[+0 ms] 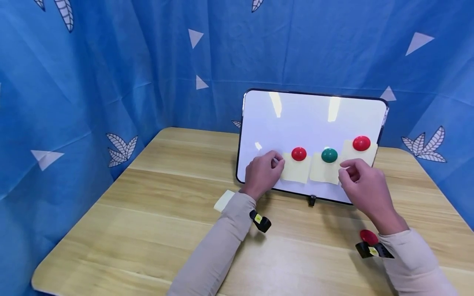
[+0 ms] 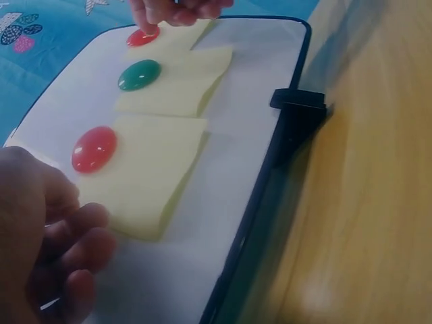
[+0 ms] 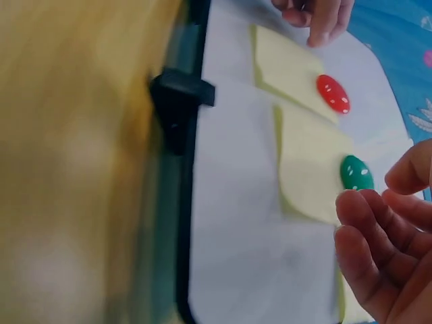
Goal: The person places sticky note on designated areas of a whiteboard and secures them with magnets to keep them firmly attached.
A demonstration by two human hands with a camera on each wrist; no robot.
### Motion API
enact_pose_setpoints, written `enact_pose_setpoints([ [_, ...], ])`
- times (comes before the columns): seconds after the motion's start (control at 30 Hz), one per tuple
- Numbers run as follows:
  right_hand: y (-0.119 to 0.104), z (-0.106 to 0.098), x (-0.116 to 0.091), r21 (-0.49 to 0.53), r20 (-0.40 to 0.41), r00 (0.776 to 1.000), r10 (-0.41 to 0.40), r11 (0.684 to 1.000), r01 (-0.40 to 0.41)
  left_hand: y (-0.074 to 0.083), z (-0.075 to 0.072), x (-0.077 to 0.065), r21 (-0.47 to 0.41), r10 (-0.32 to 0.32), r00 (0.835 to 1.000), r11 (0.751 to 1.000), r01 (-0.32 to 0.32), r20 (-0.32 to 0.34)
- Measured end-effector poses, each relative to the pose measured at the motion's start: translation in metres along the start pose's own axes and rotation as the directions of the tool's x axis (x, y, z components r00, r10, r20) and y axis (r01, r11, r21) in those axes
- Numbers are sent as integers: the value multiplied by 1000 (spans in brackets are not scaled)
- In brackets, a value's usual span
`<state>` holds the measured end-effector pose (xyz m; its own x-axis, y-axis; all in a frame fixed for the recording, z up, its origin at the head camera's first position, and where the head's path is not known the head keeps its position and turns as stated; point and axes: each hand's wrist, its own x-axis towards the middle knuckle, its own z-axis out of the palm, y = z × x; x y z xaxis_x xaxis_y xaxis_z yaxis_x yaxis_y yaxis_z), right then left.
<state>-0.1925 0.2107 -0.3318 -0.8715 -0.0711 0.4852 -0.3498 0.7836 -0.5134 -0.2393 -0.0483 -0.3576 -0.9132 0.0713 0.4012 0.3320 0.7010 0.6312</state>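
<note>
No brand, number or wording legible in any view. Left: small yellow label [image 1: 258, 218] on the black wrist strap [image 1: 264, 225] at the pale left sleeve [image 1: 218, 248]; dark mark on it, too small to read. Right: second small yellow label [image 1: 373, 251] on the black strap [image 1: 363, 250] at the pale right sleeve [image 1: 414, 259]; marking likewise too small. Pale yellow square paper notes [image 1: 296, 172] on the white rectangular board [image 1: 303, 123]: no writing readable.

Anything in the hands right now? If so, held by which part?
The right hand holds nothing. The left hand: can't tell; its curled fingers could hide something small.
</note>
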Motion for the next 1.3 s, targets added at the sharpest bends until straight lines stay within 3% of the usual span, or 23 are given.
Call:
enact_pose_setpoints([
  [0.27,20,-8,-17,-57,116,993,21,998,-14,-2,1,-10,28,34,994,999,-37,100],
  [0.4,28,-11,-21,-76,221,973,63,996,-47,-2,0,-16,43,52,990,997,-59,133],
  [0.57,31,-11,-18,-93,403,907,122,991,-92,-4,-4,-25,74,69,985,994,-81,161],
  [0.7,34,-12,-20,-105,492,855,162,986,-127,-8,-7,-33,118,93,982,987,-113,162],
  [1.0,51,-21,-27,-134,601,773,201,979,-151,-20,-17,-41,96,112,982,987,-128,154],
  [1.13,57,-26,-29,-150,657,725,209,978,-146,-28,-25,-47,116,98,985,987,-115,144],
  [1.3,61,-32,-29,-164,701,666,254,967,-197,-39,-38,-50,124,62,987,989,-82,151],
])
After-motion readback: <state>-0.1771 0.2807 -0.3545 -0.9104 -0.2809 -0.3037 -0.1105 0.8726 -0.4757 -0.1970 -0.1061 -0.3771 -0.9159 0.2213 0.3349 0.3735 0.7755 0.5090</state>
